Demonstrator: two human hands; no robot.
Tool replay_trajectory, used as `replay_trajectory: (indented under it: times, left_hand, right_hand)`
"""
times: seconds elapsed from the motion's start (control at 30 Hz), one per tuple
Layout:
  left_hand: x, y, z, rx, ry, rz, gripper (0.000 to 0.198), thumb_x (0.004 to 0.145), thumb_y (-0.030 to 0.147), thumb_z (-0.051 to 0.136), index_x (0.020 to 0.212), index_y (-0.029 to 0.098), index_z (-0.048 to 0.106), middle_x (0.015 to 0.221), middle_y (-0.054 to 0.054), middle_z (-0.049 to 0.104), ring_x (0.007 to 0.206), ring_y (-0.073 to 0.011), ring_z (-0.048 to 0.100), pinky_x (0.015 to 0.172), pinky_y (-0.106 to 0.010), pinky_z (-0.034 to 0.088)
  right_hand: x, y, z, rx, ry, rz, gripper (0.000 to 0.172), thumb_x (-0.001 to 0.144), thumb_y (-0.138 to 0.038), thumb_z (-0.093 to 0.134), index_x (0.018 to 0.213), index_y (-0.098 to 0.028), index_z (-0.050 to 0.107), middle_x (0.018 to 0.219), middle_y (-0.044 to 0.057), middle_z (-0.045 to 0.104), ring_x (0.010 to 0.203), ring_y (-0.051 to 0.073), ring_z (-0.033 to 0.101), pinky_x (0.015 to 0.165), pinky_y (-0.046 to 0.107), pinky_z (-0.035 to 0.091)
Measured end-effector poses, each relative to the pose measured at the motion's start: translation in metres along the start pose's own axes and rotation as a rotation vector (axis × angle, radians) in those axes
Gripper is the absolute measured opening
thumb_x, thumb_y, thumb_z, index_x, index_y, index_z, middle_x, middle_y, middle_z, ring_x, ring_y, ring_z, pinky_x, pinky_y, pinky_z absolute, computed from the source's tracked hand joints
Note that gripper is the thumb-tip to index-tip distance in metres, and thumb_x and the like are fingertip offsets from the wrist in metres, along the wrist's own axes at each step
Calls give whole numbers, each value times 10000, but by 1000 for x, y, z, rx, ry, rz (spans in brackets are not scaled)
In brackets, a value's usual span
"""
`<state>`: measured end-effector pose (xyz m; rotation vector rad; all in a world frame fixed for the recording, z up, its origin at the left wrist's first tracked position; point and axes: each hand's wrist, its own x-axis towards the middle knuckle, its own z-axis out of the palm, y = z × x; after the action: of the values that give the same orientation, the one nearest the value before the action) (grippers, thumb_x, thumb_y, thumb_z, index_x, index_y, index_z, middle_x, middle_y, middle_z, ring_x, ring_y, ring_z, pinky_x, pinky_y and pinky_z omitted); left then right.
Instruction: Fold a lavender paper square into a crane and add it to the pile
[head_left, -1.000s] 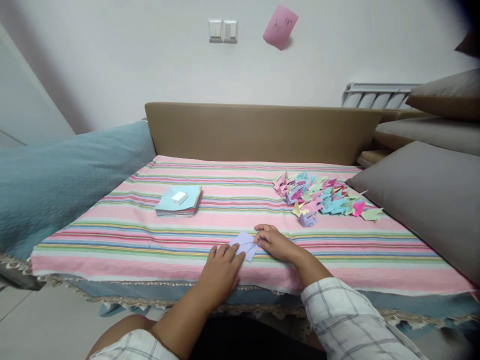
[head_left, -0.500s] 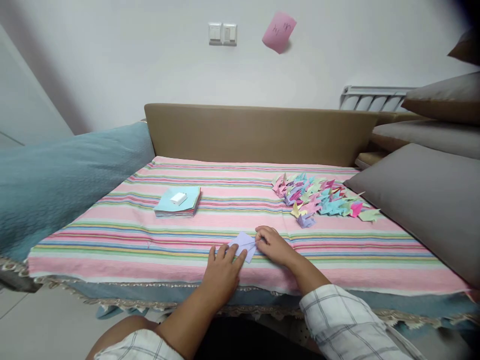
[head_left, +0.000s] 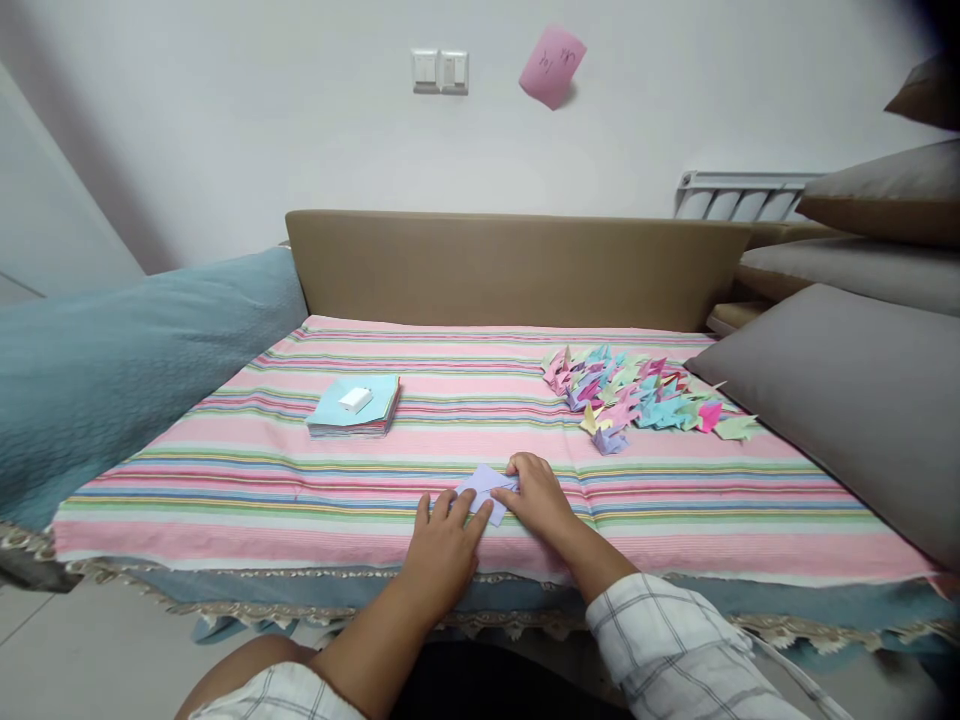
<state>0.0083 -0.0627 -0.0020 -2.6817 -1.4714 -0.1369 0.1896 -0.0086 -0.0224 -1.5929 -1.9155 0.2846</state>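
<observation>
A small folded sheet of lilac origami paper (head_left: 486, 482) lies flat on the striped cloth close to the front edge. My left hand (head_left: 444, 540) rests with its fingers spread, fingertips holding down the paper's left and lower part. At the paper's right side, my right hand (head_left: 541, 500) is closed around a flap, its thumb laid over the paper and its index finger bent at the upper right edge. The right hand's other fingers are partly hidden. Beyond it is a heap of folded paper cranes (head_left: 637, 392) in many colours.
To the left stands a stack of coloured paper sheets (head_left: 341, 425) with a small white block (head_left: 355, 400) on top. Grey cushions (head_left: 840, 400) border the right, a blue bolster (head_left: 150, 370) the left, a brown backrest (head_left: 517, 268) the rear. The striped cloth (head_left: 225, 480) has slight wrinkles.
My right hand has shifted slightly left, its thumb now reaching farther over the lilac paper. The left hand stays in place. The view has turned very slightly.
</observation>
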Motion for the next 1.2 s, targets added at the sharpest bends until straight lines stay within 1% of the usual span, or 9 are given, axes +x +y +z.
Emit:
replay_trajectory:
  times: [0.27,0.43,0.57,0.67,0.73,0.8,0.93,1.1,1.2]
  left_hand:
    - [-1,-2,2,0,7,7,638,757,280,593,1356,294,373,1395,-64,418,1209,-325,372,1005,-573,253]
    - [-1,-2,4,13,18,8,644,751,294,606,1352,306,377,1387,-58,425,1203,-319,377,1007,-571,257]
    - [0,-2,5,17,26,12,645,751,291,603,1354,309,374,1384,-57,426,1198,-318,381,1005,-569,260]
    - [0,-3,5,17,31,16,649,750,288,603,1357,305,373,1385,-63,423,1199,-323,378,1007,-574,255]
    - [-1,-3,5,14,30,15,650,751,286,600,1359,303,370,1384,-68,423,1200,-326,375,1008,-580,251]
    - [-1,-2,5,7,28,15,651,751,283,597,1360,303,369,1385,-68,421,1202,-325,373,1011,-583,246]
    - [-2,-2,7,1,36,13,653,750,285,594,1362,299,366,1396,-67,412,1207,-324,371,1021,-579,237]
    - [-3,-3,10,-6,44,4,655,750,269,589,1363,305,362,1474,-71,306,1229,-323,358,1025,-579,219]
    - [-3,-6,10,-7,39,6,661,751,280,595,1366,319,354,1486,-61,285,1235,-314,357,1030,-566,215]
  right_hand:
    - [1,4,-7,-63,-36,-16,248,711,-335,704,771,-213,496,849,16,556,852,196,481,736,297,357]
    - [6,19,-7,9,-62,-76,165,743,-251,672,778,-209,516,877,23,569,867,187,489,776,306,372]
    - [10,29,-10,99,-87,-108,79,769,-149,594,813,-199,553,912,35,591,903,184,508,830,321,388]
    - [10,31,-14,170,-78,-94,157,801,-103,490,885,-196,585,955,44,613,940,182,523,868,331,395]
    - [8,28,-17,202,-55,-70,205,829,-112,438,931,-194,596,976,49,625,954,183,531,877,337,402]
    - [6,24,-19,211,-43,-91,212,846,-139,437,952,-194,612,986,50,632,965,183,535,886,340,403]
    - [1,18,-16,149,-72,-190,196,823,-196,544,984,-217,654,1037,46,629,1002,187,527,910,344,393]
    - [0,15,-9,4,-87,-192,200,805,-199,596,982,-244,676,1030,44,625,992,195,525,882,352,407]
    - [1,12,-10,-48,-92,-200,178,807,-192,601,958,-240,682,995,46,630,966,193,529,856,340,417]
